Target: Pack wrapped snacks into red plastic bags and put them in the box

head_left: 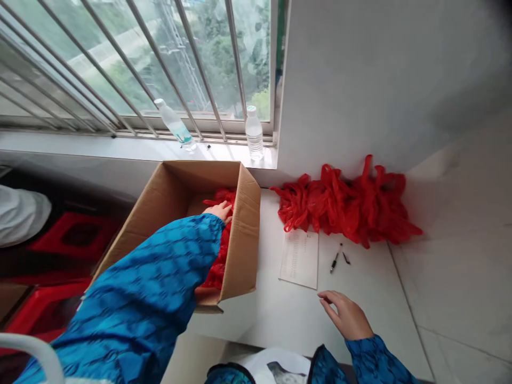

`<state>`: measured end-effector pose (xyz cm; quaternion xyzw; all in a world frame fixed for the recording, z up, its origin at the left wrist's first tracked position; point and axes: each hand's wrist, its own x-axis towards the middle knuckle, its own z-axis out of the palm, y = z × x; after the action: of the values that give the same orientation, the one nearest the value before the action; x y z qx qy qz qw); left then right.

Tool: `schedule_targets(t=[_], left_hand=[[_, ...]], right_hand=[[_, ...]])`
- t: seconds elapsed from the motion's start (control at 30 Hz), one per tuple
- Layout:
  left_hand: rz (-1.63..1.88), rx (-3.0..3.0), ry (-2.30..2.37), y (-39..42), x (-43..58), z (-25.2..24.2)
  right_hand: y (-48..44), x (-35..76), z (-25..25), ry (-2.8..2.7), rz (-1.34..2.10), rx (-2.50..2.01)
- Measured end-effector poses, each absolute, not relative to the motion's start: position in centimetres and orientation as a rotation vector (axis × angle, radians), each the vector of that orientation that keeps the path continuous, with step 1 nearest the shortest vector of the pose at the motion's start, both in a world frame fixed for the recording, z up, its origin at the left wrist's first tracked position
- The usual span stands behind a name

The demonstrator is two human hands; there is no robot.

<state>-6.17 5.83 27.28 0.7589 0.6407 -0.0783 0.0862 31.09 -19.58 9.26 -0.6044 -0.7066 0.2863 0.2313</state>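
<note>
My left hand (pixel 219 211) reaches into a cardboard box (pixel 248 234) and lies against red plastic bags (pixel 219 266) heaped along its right side. Its fingers look stretched out over the bags, with the fingertips partly lost among them. Above the white table, my right hand (pixel 349 314) hovers with nothing in it, thumb and fingers slightly apart. A printed sheet of paper (pixel 299 261) lies just beyond that hand, beside a black pen (pixel 334 262) and its cap (pixel 346 258).
A long pile of red plastic bags (pixel 348 205) rests along the wall at the back of the table (pixel 256 320). Two plastic bottles, one tilted (pixel 175 125) and one upright (pixel 254 133), stand on the windowsill. Red crates (pixel 76 237) are at the left.
</note>
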Motion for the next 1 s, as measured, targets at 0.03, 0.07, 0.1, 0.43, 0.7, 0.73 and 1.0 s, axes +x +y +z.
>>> schedule_targets(t=[0.03, 0.07, 0.1, 0.43, 0.7, 0.73, 1.0], left_hand=[[-0.206, 2.251, 1.912, 4.3, -7.3, 28.7], [-0.168, 2.247, 1.912, 2.3, -8.3, 30.1], [-0.112, 2.256, 1.909, -0.2, -8.8, 31.1], [0.577, 2.36, 0.749, -18.8, 6.1, 15.0], [0.484, 2.492, 0.775, -13.8, 7.7, 2.7], [0.487, 2.502, 0.771, -13.9, 7.5, 1.9], [0.427, 2.644, 0.675, -16.1, 8.3, -0.8]], right_hand=[[-19.2, 31.1, 9.0, -1.937, 0.773, -1.657], [-18.7, 30.8, 8.8, -1.934, 0.762, -1.648], [-18.2, 30.4, 8.8, -1.936, 0.759, -1.633], [-13.5, 27.1, 6.9, -1.996, 0.739, -1.417], [-14.8, 28.7, -1.6, -1.816, 0.438, -1.249], [-15.2, 28.5, -2.4, -1.843, 0.443, -1.18], [-16.5, 28.9, -3.6, -1.798, 0.505, -0.98]])
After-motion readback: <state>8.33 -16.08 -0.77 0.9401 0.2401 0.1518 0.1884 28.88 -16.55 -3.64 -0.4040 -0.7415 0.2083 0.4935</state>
